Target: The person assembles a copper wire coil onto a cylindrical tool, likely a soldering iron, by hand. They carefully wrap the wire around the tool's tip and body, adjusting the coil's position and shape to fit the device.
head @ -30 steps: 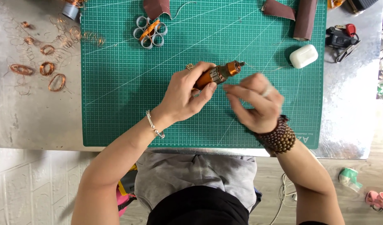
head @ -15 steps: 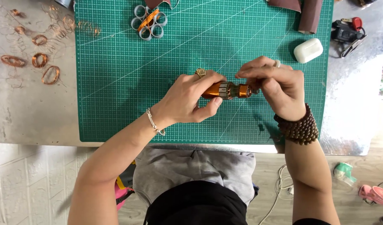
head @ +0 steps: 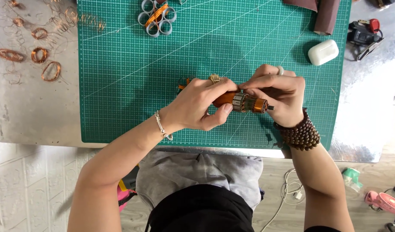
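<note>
**Both hands closing on a small wound motor armature over the cutting mat**

Far left of the bench [head: 30, 111], near the back corner — loose copper wire coils [head: 42, 64] are lying on the bare metal surface, with tangled strands trailing toward the mat's left edge.

The green cutting mat [head: 133, 86] is covering most of the bench. At its back edge, left of middle, a cluster of grey rings with an orange piece [head: 156, 18] is sitting untouched.

Mat centre: the left hand [head: 197, 105] is wrapping around the orange-wound end of the armature [head: 244, 103], fingers closed, thumb pressing beneath it. The part is being held horizontally, just above the mat, nearer its front edge than its back.

The right hand [head: 277, 94] is pinching the other end — fingertips closed over the metal-and-copper section, a short dark shaft poking out toward the wrist. A beaded bracelet [head: 300, 134] is hanging at that wrist.

Right back corner of the mat: a white oval case [head: 323, 52] and a dark brown roll [head: 326, 17]. Off the mat, a black and red tool [head: 364, 34] is resting on the bench.

Risk, as judged: the right-hand pinch is sitting on thin winding wire — too much pressure or twist could be nicking or snapping a strand. A slipping grip would be dropping the part onto the mat.
</note>
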